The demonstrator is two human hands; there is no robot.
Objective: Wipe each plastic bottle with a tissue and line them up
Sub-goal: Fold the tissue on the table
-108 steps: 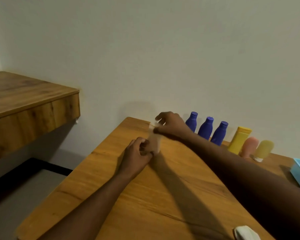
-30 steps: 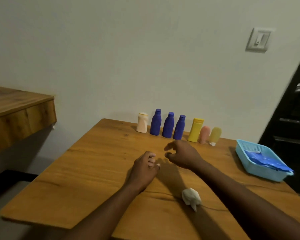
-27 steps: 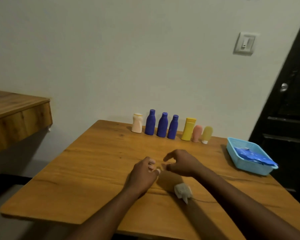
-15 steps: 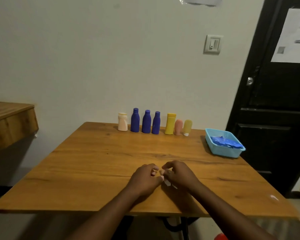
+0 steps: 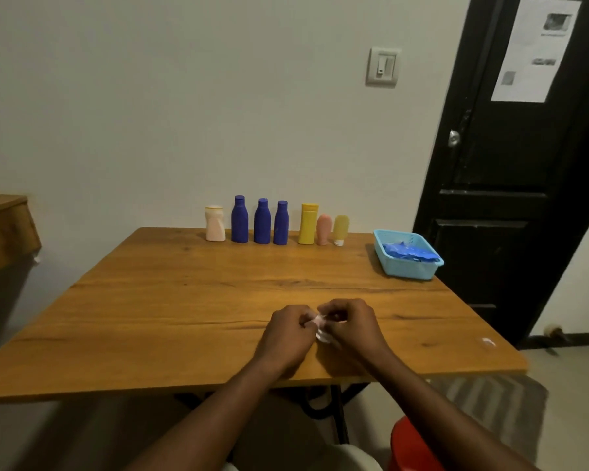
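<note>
Several plastic bottles stand in a row at the table's far edge by the wall: a cream bottle (image 5: 215,223), three blue bottles (image 5: 239,219) (image 5: 262,221) (image 5: 281,223), a yellow bottle (image 5: 308,223), a pink tube (image 5: 323,229) and a pale yellow tube (image 5: 340,230). Near the front edge my left hand (image 5: 288,334) and my right hand (image 5: 349,326) meet, fingers curled together around a crumpled white tissue (image 5: 321,334). Most of the tissue is hidden by the fingers.
The wooden table (image 5: 184,300) fills the middle. A light blue basket (image 5: 405,270) with blue items sits at its right far corner. A black door (image 5: 510,164) stands to the right, another wooden surface (image 5: 0,226) to the left, a red stool (image 5: 408,447) below.
The cream bottle now stands at the left end of the row. Both hands came back toward the front edge and closed on the tissue that lay on the table. The view pulled back.
</note>
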